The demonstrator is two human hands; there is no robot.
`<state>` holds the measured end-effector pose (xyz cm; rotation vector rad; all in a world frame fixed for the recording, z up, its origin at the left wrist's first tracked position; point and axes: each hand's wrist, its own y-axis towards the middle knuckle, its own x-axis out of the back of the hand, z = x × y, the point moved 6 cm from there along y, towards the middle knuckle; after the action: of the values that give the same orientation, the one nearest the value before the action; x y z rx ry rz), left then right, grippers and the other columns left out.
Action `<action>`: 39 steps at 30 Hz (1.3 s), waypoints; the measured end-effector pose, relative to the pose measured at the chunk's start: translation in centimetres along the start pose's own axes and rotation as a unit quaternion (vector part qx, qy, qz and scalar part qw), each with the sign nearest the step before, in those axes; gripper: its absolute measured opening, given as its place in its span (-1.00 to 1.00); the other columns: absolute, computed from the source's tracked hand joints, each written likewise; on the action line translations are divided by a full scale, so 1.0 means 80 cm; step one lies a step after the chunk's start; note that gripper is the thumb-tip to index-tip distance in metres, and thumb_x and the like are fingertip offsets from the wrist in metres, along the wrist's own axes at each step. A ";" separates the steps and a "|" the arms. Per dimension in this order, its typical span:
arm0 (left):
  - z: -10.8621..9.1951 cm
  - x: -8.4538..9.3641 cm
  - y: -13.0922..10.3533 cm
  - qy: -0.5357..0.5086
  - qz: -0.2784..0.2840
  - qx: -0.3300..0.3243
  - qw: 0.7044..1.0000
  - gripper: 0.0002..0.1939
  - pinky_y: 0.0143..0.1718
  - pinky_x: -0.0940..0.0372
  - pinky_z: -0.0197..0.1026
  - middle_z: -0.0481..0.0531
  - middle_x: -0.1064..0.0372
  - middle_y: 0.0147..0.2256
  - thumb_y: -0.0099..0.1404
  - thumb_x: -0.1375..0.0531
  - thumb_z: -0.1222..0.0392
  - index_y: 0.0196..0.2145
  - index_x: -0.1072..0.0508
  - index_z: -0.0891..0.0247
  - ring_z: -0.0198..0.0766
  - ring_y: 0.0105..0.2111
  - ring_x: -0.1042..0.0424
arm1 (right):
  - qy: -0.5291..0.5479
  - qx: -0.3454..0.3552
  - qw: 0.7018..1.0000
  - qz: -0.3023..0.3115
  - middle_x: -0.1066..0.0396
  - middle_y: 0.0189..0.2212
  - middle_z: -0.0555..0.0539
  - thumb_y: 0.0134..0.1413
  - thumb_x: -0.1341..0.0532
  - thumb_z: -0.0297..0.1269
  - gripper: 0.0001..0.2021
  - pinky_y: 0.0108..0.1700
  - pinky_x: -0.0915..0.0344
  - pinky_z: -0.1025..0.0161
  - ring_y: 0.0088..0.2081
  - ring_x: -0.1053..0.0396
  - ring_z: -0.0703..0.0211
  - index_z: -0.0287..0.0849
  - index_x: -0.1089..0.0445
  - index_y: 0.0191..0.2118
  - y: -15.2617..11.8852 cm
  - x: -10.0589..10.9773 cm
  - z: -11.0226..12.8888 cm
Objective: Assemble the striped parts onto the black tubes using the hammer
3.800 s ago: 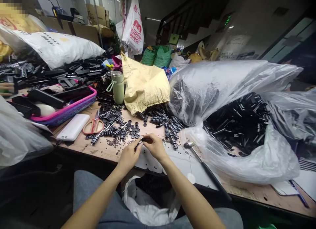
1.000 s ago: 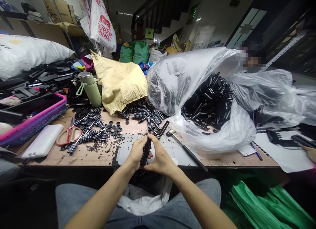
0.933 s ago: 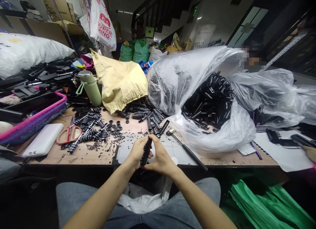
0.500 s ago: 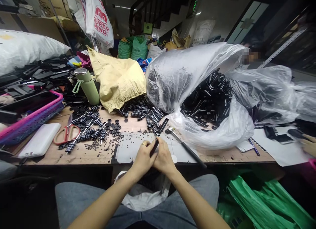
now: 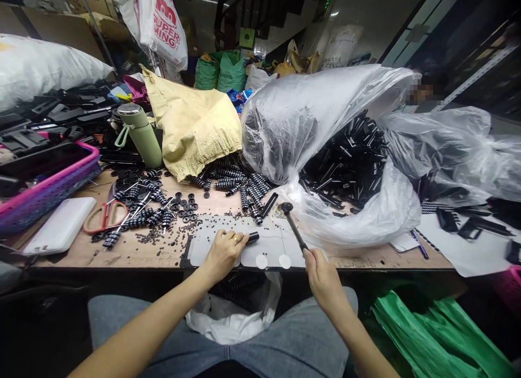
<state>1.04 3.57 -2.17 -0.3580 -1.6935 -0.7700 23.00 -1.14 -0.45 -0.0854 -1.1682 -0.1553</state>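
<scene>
the left hand (image 5: 224,254) was closed around a black part (image 5: 253,237) above the worktop (image 5: 134,251); the right hand (image 5: 325,277), also closed, gripped the hammer (image 5: 295,226) by its handle, head near the clear bag (image 5: 354,218).

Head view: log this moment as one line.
left hand: holds black part over white sheet | right hand: grips hammer-like tool by its handle | nearby: green flask beside yellow sack

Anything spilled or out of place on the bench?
Tiny black rings lie loose across the bench and white sheet by the left hand. Scattered and uncontained, they look spilled, though perhaps intentional.
</scene>
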 end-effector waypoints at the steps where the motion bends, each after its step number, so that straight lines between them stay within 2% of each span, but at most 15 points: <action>1: 0.000 0.000 0.000 0.005 -0.001 0.001 1.000 -0.59 -0.24 -0.09 -0.06 0.14 -0.33 -0.19 0.21 0.07 0.45 0.01 -0.21 0.27 -0.17 -0.21 -0.28 | 0.031 0.004 0.999 0.010 -0.30 -0.58 -0.03 0.19 0.24 -0.08 -0.66 -0.47 -0.15 0.29 -0.54 -0.30 0.15 -0.11 -0.15 -0.36 -0.013 -0.004 0.010; 6: -0.006 -0.004 0.002 0.032 0.025 0.017 0.999 -0.60 -0.14 -0.08 -0.02 0.12 -0.34 -0.14 0.25 0.12 0.42 0.03 -0.19 0.30 -0.19 -0.16 -0.28 | 0.013 0.001 0.997 0.082 -0.26 -0.67 0.01 0.16 0.24 -0.03 -0.63 -0.55 -0.04 0.32 -0.62 -0.26 0.15 -0.12 -0.13 -0.43 -0.045 -0.018 0.040; 8: -0.018 -0.010 0.004 0.038 0.024 0.029 0.999 -0.61 -0.01 0.00 0.03 0.19 -0.26 -0.03 0.29 0.12 0.28 0.06 -0.15 0.37 -0.14 -0.02 -0.20 | 0.053 0.011 0.997 0.061 -0.25 -0.68 0.02 0.17 0.24 -0.03 -0.63 -0.55 -0.05 0.33 -0.62 -0.25 0.18 -0.11 -0.12 -0.43 -0.046 -0.005 0.053; 11: -0.041 -0.024 0.004 0.041 0.014 0.043 0.998 -0.39 0.11 0.20 0.08 0.32 -0.01 0.12 0.25 0.11 -0.01 0.12 -0.03 0.52 -0.02 0.16 0.11 | 0.128 0.054 0.990 0.015 -0.29 -0.62 0.00 0.18 0.27 -0.05 -0.62 -0.53 -0.09 0.36 -0.60 -0.27 0.21 -0.13 -0.17 -0.34 -0.049 0.010 0.084; 14: -0.052 -0.041 0.004 0.036 0.014 0.042 0.998 -0.31 0.13 0.22 0.08 0.37 0.11 0.16 0.21 0.11 -0.02 0.14 0.07 0.59 0.02 0.19 0.22 | 0.079 0.106 0.989 0.072 -0.37 -0.53 -0.06 0.19 0.26 -0.07 -0.59 -0.52 -0.08 0.35 -0.54 -0.33 0.17 -0.16 -0.22 -0.28 -0.057 -0.014 0.113; 17: -0.045 -0.044 0.011 0.008 0.016 0.031 0.999 -0.37 0.09 0.10 0.05 0.39 0.05 0.13 0.22 0.08 0.06 0.12 0.02 0.59 0.03 0.16 0.11 | 0.024 0.119 0.982 0.147 -0.41 -0.48 -0.07 0.21 0.26 -0.10 -0.61 -0.50 -0.06 0.34 -0.48 -0.38 0.14 -0.14 -0.23 -0.24 -0.062 -0.046 0.119; 19: -0.035 -0.034 0.016 -0.025 0.026 0.050 0.998 -0.50 0.02 -0.05 0.01 0.35 -0.13 0.04 0.24 0.08 0.18 0.08 -0.08 0.52 -0.01 0.08 -0.09 | 0.031 0.098 0.985 0.138 -0.39 -0.53 -0.04 0.21 0.29 -0.08 -0.59 -0.49 -0.06 0.34 -0.49 -0.37 0.14 -0.13 -0.21 -0.28 -0.057 -0.045 0.107; 21: -0.028 -0.017 0.017 -0.059 0.044 0.085 0.994 -0.62 -0.12 -0.19 -0.08 0.25 -0.30 -0.13 0.23 0.11 0.35 0.00 -0.21 0.42 -0.10 -0.09 -0.26 | 0.020 0.061 0.993 0.098 -0.36 -0.58 -0.03 0.19 0.31 -0.04 -0.57 -0.50 -0.05 0.33 -0.51 -0.35 0.14 -0.12 -0.19 -0.35 -0.046 -0.030 0.082; 23: -0.029 0.000 0.015 -0.094 0.073 0.101 0.988 -0.68 -0.25 -0.24 -0.16 0.15 -0.34 -0.29 0.23 0.11 0.39 -0.12 -0.30 0.32 -0.17 -0.23 -0.32 | -0.032 0.018 0.998 0.058 -0.36 -0.57 -0.03 0.18 0.28 -0.02 -0.59 -0.50 -0.04 0.32 -0.51 -0.35 0.12 -0.11 -0.17 -0.38 -0.031 -0.010 0.047; 26: -0.031 0.015 0.020 -0.131 0.097 0.099 0.982 -0.71 -0.29 -0.26 -0.16 0.14 -0.32 -0.30 0.26 0.03 0.16 -0.11 -0.30 0.30 -0.14 -0.26 -0.30 | -0.143 -0.042 0.988 0.034 -0.37 -0.54 -0.05 0.17 0.21 -0.01 -0.64 -0.50 -0.01 0.30 -0.49 -0.36 0.08 -0.11 -0.17 -0.36 -0.007 0.009 -0.011; 29: -0.005 0.012 0.051 -0.121 0.061 0.145 0.980 -0.40 -0.12 -0.19 -0.05 0.28 -0.22 -0.08 0.20 -0.02 -0.05 0.09 -0.09 0.39 -0.01 -0.06 -0.19 | -0.205 -0.067 0.976 0.021 -0.37 -0.51 -0.05 0.17 0.16 -0.02 -0.67 -0.49 -0.01 0.30 -0.45 -0.37 0.07 -0.12 -0.15 -0.38 0.012 0.009 -0.053; 31: 0.016 -0.002 0.082 -0.107 0.052 0.145 0.982 -0.21 0.01 -0.05 0.05 0.34 -0.05 0.07 0.09 -0.08 -0.17 0.13 0.00 0.40 0.09 0.08 0.00 | -0.217 -0.057 0.974 0.002 -0.37 -0.47 -0.05 0.16 0.13 -0.03 -0.69 -0.47 -0.03 0.30 -0.41 -0.36 0.09 -0.13 -0.14 -0.39 0.019 0.004 -0.065; 33: 0.032 -0.018 0.110 -0.095 0.057 0.128 0.986 -0.12 0.07 0.10 0.14 0.36 -0.01 0.09 0.00 -0.12 -0.25 0.12 -0.02 0.41 0.14 0.12 0.10 | -0.223 -0.035 0.974 -0.019 -0.35 -0.44 -0.05 0.15 0.09 -0.03 -0.70 -0.45 -0.05 0.30 -0.37 -0.35 0.10 -0.14 -0.14 -0.39 0.021 -0.001 -0.067; 36: 0.042 -0.028 0.134 -0.085 0.049 0.099 0.990 -0.21 0.08 0.17 0.20 0.31 -0.20 -0.05 -0.02 -0.16 -0.20 0.04 -0.15 0.39 0.09 0.05 -0.04 | -0.226 -0.007 0.973 -0.053 -0.32 -0.46 -0.04 0.13 0.06 -0.01 -0.70 -0.43 -0.06 0.29 -0.36 -0.32 0.12 -0.15 -0.14 -0.40 0.020 -0.004 -0.066; 39: 0.035 -0.015 0.133 -0.106 0.014 0.078 0.991 -0.33 0.04 0.05 0.17 0.20 -0.28 -0.18 -0.02 -0.21 -0.12 -0.04 -0.24 0.34 -0.01 -0.08 -0.20 | -0.219 0.018 0.972 -0.081 -0.31 -0.48 -0.04 0.14 0.09 -0.01 -0.68 -0.41 -0.07 0.29 -0.38 -0.30 0.13 -0.15 -0.16 -0.41 0.022 -0.004 -0.069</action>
<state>5.77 13.43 -0.40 -0.3644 -1.9310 -0.5911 28.17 -0.22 -2.85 0.0104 -1.6185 -0.2683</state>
